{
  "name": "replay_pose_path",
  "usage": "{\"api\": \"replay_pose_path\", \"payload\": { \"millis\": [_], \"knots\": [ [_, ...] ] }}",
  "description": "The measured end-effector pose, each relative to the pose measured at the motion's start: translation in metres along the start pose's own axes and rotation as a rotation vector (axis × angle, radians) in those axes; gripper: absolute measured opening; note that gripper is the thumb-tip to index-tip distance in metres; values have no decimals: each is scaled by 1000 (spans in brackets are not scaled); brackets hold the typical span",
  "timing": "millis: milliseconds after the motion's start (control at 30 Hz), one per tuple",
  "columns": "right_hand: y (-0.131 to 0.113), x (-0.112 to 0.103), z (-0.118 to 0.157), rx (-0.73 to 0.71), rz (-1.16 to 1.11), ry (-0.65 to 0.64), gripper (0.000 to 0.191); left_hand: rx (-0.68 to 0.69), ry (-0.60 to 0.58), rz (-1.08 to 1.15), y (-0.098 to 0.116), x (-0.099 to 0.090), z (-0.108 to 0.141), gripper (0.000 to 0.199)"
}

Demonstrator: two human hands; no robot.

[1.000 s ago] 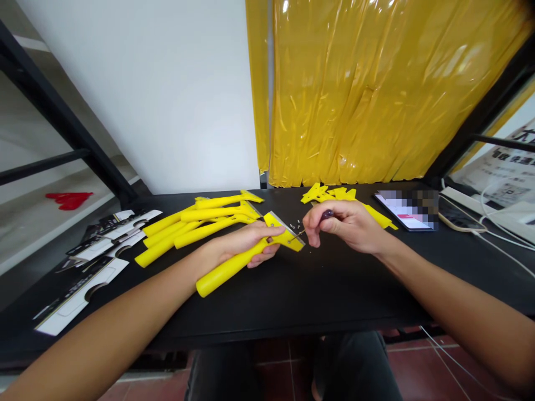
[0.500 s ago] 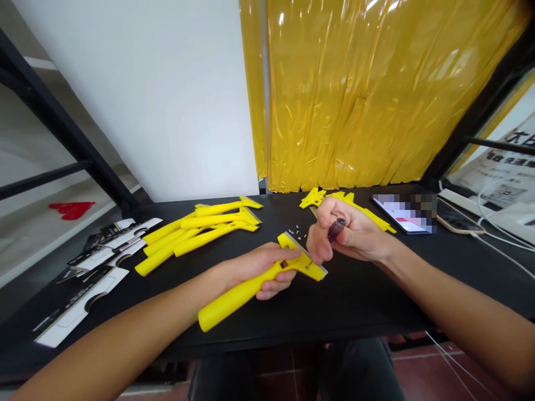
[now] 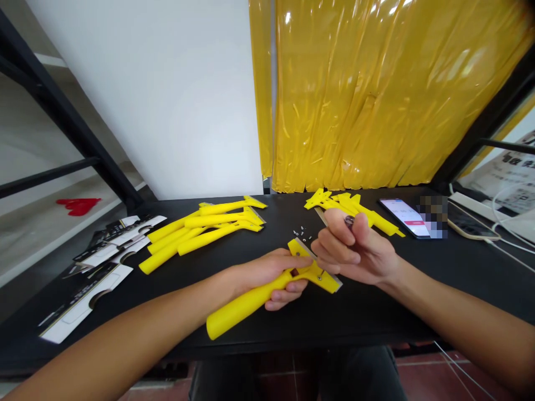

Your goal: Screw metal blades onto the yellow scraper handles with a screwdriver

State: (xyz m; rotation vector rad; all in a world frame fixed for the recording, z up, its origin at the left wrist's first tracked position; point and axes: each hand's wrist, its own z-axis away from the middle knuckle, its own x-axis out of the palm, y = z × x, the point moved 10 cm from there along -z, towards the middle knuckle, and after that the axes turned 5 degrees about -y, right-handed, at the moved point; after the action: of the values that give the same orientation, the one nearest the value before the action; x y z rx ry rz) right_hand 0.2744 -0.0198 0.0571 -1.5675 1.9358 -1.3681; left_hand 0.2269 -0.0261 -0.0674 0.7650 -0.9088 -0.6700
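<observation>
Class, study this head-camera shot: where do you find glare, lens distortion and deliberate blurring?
Head view: glare streaks shine on the yellow plastic curtain; wide-angle distortion curves the front edge of the black table and slants the black shelf frame; a pixelated mosaic hides one end of the phone.

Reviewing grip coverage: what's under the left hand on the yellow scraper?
The left hand covers the yellow scraper's neck, which cannot be seen there; fingertips curl beneath the handle.

Bare forearms [image 3: 125, 317] above dark trousers [image 3: 292, 381]
</observation>
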Motion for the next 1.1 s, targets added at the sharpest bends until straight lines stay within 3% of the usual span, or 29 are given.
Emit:
{"api": "replay_pose_path", "payload": {
  "millis": [167, 333, 433, 633, 833, 1000, 1100],
  "knots": [
    [-2, 13, -2, -49, -13, -159, 48, -29, -49, -11, -2, 7, 2, 56],
    [8, 34, 4, 16, -101, -357, 58, -8, -27, -15, 0, 13, 6, 38],
    [14, 30, 8, 72, -101, -292, 46, -13, -10, -18, -1, 12, 5, 42],
    [9, 11, 6, 76, 82, -123, 43, 59, 32, -8, 5, -2, 0, 51],
    [-14, -28, -2, -44, 202, 238, 55, 248, 156, 23, 31, -28, 9, 53],
    [-10, -43, -2, -59, 177, 297, 43, 291, 270, -42, 35, -37, 11, 49],
    [-9, -47, 0, -86, 182, 333, 49, 296, 317, -51, 33, -39, 11, 49]
  ]
}}
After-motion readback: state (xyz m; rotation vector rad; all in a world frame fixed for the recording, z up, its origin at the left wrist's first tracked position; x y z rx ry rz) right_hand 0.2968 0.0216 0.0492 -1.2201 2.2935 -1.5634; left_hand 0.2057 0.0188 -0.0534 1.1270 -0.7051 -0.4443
